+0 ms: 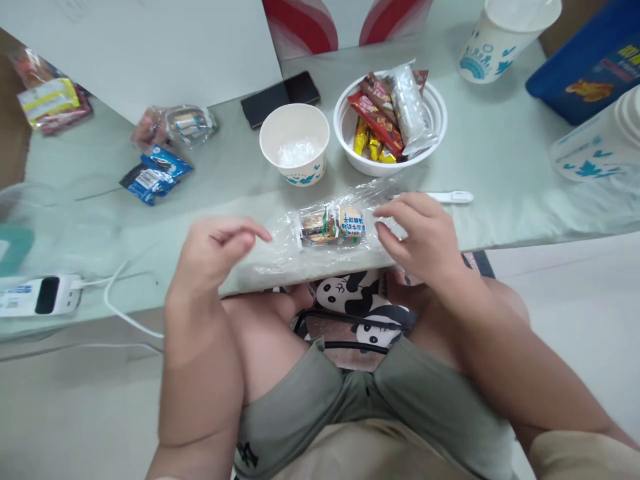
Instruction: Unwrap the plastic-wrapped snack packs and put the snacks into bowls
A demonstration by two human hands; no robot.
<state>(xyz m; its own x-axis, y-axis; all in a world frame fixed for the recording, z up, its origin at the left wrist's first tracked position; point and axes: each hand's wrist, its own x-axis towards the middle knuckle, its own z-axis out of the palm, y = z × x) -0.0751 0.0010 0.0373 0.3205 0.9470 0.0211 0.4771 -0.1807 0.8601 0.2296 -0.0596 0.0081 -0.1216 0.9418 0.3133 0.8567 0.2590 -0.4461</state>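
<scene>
Two small packs of biscuits [351,222] with printed wrappers lie on a sheet of clear plastic film [280,248] near the table's front edge. To their left hovers my left hand [207,257], its index finger stretched out and thumb apart, holding nothing. On the other side, my right hand [423,233] is beside the film with thumb and index finger spread; whether it touches the film I cannot tell. Partly behind that hand lies a slim white tool [453,197].
Behind the biscuits stand a paper cup [295,143] and a white bowl [353,157] of wrapped snacks. A black phone [260,107], blue packets [157,177] and bagged snacks [190,125] are farther back. A power strip [47,295] with a white cable sits left; more paper cups [595,157] stand right.
</scene>
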